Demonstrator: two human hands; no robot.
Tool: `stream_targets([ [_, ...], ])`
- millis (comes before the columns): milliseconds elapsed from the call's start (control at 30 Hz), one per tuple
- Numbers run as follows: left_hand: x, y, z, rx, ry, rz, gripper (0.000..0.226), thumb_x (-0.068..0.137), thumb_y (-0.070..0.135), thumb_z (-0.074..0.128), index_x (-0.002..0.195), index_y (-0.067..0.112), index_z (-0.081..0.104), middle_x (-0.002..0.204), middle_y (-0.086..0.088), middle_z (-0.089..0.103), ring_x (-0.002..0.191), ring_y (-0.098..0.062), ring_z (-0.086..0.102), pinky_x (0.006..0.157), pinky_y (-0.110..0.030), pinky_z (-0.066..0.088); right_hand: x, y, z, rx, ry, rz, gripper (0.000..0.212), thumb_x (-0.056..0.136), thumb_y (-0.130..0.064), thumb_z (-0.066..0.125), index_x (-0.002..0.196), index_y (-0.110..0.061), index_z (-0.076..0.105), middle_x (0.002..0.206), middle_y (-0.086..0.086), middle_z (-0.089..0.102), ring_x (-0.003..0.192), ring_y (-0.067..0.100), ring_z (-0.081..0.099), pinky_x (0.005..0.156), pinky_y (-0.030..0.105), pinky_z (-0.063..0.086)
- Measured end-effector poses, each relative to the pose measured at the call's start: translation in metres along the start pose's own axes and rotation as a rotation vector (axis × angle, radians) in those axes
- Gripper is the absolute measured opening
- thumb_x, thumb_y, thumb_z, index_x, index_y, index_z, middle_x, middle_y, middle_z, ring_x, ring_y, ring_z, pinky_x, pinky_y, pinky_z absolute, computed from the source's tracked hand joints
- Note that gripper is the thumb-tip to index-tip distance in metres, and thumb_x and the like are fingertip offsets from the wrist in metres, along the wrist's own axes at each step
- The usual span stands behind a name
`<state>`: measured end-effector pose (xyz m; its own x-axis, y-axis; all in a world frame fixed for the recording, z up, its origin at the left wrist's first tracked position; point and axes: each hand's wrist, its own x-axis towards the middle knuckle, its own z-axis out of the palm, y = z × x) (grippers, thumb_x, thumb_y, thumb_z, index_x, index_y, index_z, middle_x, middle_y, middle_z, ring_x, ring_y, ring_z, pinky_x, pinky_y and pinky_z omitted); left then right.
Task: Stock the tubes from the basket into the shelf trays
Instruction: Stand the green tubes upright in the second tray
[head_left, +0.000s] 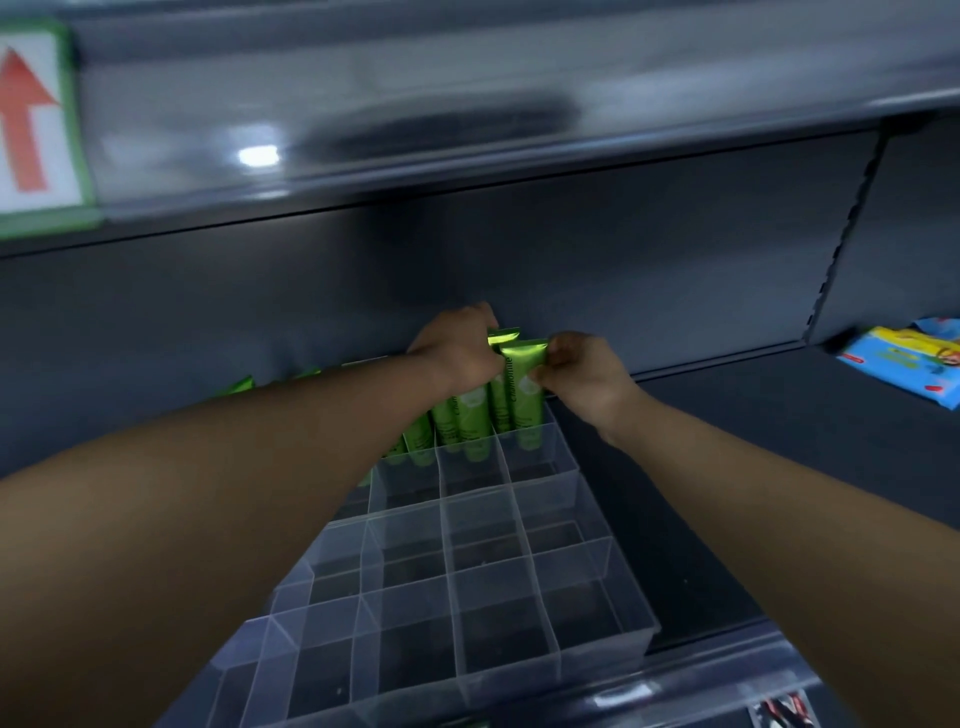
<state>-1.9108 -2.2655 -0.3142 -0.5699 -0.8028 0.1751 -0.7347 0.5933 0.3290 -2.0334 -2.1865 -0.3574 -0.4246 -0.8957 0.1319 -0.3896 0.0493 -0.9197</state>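
I see the green tube standing upright in the back right cell of the clear tray. Its crimped top is pinched between the thumb and curled fingers of the right hand, which sits just right of it. Just left of that pinch, the left hand curls its fingers over the top of a second tube directly behind. More green tubes stand left of the grip. Well right of it, a blue packet lies on the shelf.
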Motion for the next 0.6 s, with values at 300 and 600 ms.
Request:
stream_targets([
  [300, -0.03, 0.005, -0.013, 0.234, 0.049, 0.078, 0.064, 0.08, 0.038, 0.06, 0.137, 0.019, 0.035, 0.137, -0.006, 0.044, 0.124, -0.026, 0.043, 0.102, -0.036, 0.038, -0.02, -0.015, 0.0, -0.354, 0.052, -0.125, 0.05, 0.088, -0.011, 0.054, 0.137, -0.015, 0.041, 0.137, 0.01, 0.042, 0.125, 0.025, 0.043, 0.097, 0.018, 0.033],
  [600, -0.082, 0.001, -0.032, 0.541, 0.045, 0.165, 0.075, 0.085, 0.049, 0.048, 0.147, 0.021, 0.016, 0.155, -0.005, 0.016, 0.145, -0.025, 0.004, 0.117, -0.046, 0.004, -0.074, -0.039, 0.014, -0.782, -0.087, -0.11, 0.064, 0.094, -0.037, 0.04, 0.148, -0.027, 0.007, 0.158, -0.001, -0.008, 0.145, 0.024, -0.008, 0.115, 0.048, 0.007],
])
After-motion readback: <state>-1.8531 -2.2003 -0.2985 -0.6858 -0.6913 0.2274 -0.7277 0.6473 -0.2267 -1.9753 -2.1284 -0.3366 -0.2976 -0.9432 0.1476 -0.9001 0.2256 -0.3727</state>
